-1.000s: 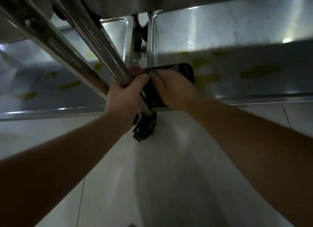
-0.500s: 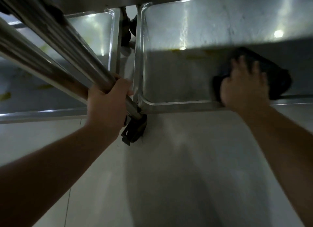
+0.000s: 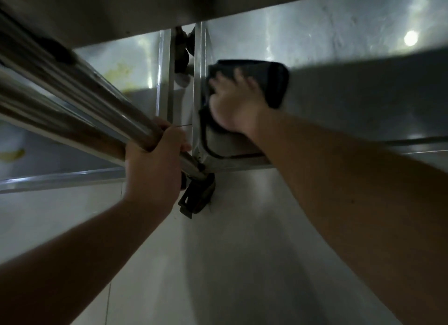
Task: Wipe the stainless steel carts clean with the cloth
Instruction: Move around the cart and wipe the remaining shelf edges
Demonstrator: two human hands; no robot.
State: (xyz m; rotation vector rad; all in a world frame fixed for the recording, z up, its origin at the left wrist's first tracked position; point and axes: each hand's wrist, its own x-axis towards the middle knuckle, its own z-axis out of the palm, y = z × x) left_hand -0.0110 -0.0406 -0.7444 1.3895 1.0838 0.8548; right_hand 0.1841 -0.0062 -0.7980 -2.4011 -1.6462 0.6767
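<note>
Two stainless steel carts stand side by side, and I look at their bottom shelves from close up. The right cart's shelf [image 3: 351, 101] is a shallow steel tray, partly in shadow. My right hand [image 3: 236, 106] presses a dark cloth [image 3: 271, 82] flat on that shelf near its left rim, fingers spread over the cloth. My left hand [image 3: 155, 164] is wrapped around a steel upright [image 3: 80, 111] of the cart just above the black caster [image 3: 196, 196]. The left cart's shelf [image 3: 116, 87] carries yellowish smears.
A narrow gap [image 3: 180, 65] with a dark caster separates the two shelves. An upper shelf overhangs at the top of the view. Pale floor tiles [image 3: 218, 264] fill the lower half. A ceiling light reflects off the right shelf [image 3: 411, 38].
My right hand has slid the cloth left along the right shelf, from near its middle back to the left rim. My left hand keeps its grip on the upright.
</note>
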